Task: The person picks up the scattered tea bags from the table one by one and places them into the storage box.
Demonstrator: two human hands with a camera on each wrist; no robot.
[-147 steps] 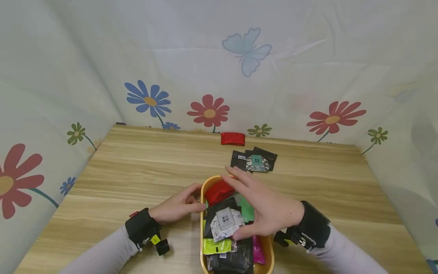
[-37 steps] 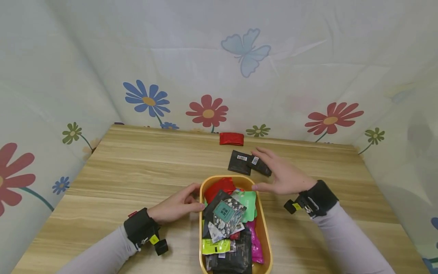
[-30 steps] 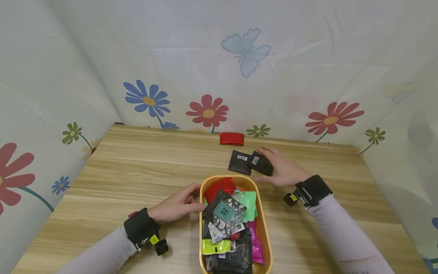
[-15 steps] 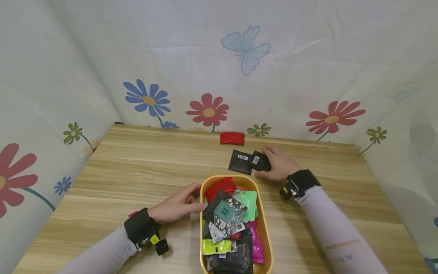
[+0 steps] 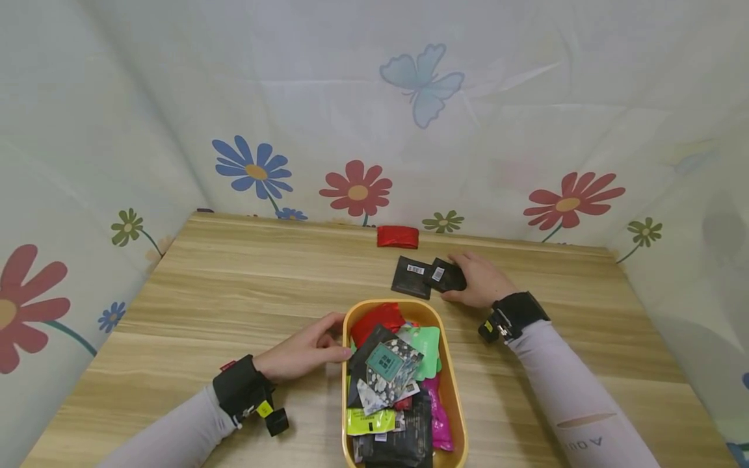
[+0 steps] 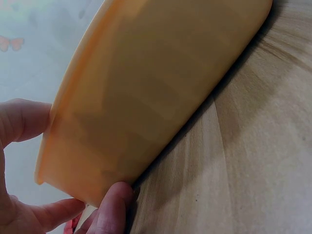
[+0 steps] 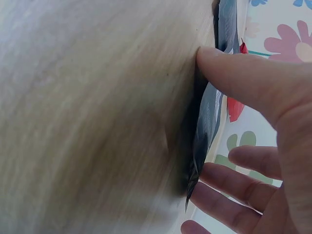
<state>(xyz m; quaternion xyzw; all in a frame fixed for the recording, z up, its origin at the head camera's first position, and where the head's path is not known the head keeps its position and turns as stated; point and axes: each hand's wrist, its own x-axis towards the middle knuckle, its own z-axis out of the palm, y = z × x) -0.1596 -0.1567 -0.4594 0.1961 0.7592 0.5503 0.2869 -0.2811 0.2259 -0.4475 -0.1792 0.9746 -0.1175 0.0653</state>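
Observation:
My left hand (image 5: 304, 351) holds the left rim of a yellow plastic box (image 5: 458, 416); in the left wrist view the thumb is on its rim and other fingers curl by its lower corner. Colourful sachets fill the box, topped by a black one with a floral print and green label (image 5: 384, 361). Beyond the box, my right hand (image 5: 481, 281) grips a small black sachet (image 5: 448, 277) by its edges between thumb and fingers. That sachet, barcode up, overlaps another black sachet (image 5: 409, 279). In the right wrist view it (image 7: 207, 117) looks slightly bowed.
A red sachet (image 5: 398, 236) lies near the back edge of the wooden table (image 5: 246, 279). White curtains with printed flowers (image 5: 357, 192) stand behind and at both sides. Inside the box are a green packet (image 5: 427, 348) and a magenta one (image 5: 437, 416).
The floral sachet with the green label went from the table into the box. My right hand left the box and closed on the small black sachet, nudging it slightly. The left hand stayed put.

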